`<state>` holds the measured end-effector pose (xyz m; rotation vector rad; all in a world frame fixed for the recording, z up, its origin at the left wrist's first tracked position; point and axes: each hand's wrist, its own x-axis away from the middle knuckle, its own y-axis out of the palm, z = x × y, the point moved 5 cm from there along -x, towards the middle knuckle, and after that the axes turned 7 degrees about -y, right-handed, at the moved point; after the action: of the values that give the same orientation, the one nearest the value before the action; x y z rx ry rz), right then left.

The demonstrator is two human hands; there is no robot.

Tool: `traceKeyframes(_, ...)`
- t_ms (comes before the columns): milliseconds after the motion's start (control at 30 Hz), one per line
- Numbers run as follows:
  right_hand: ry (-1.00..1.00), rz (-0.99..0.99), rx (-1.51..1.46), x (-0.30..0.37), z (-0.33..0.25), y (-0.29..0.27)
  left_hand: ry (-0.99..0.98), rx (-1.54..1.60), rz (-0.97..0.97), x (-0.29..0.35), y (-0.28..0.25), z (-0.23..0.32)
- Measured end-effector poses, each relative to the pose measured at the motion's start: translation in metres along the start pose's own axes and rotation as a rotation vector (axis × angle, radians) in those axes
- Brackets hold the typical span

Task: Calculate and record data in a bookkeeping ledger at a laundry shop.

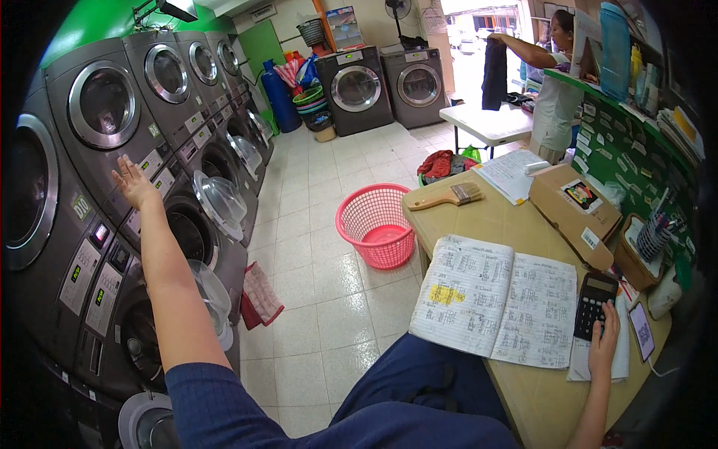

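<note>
I see the left hand (136,183) spread open near round-doored grey laundry machines (105,105); the right hand (604,340), fingers extended, touches the black rectangular calculator (596,292) — on the tan table (497,222), beside a ruled paper notebook (497,307). Glossy square tiles (295,280) cover the floor.

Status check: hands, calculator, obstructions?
Left hand raised, empty, by the machines. Right hand on calculator. Notebook open alongside. Fingers partly cover calculator; nothing else does.
</note>
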<state>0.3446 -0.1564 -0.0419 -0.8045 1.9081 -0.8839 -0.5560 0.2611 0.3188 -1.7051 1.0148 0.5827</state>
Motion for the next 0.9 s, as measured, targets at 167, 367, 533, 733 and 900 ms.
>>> traceKeyframes(167,0.011,-0.001,0.081,0.002,0.006,0.003,0.169,0.171,0.109,0.036,-0.050,0.016)
traceKeyframes(367,0.007,0.008,0.056,0.002,0.005,0.000,0.288,0.702,0.169,0.057,-0.077,0.066)
traceKeyframes(533,-0.010,0.008,0.039,0.000,0.004,0.002,1.015,2.121,-1.373,0.104,-0.112,0.139)
traceKeyframes(733,0.006,0.023,0.012,0.000,0.003,0.001,1.515,2.274,-1.788,0.199,-0.171,0.139)
traceKeyframes(900,-0.013,0.019,0.004,-0.001,0.011,0.004,1.632,2.263,-1.917,0.241,-0.164,0.134)
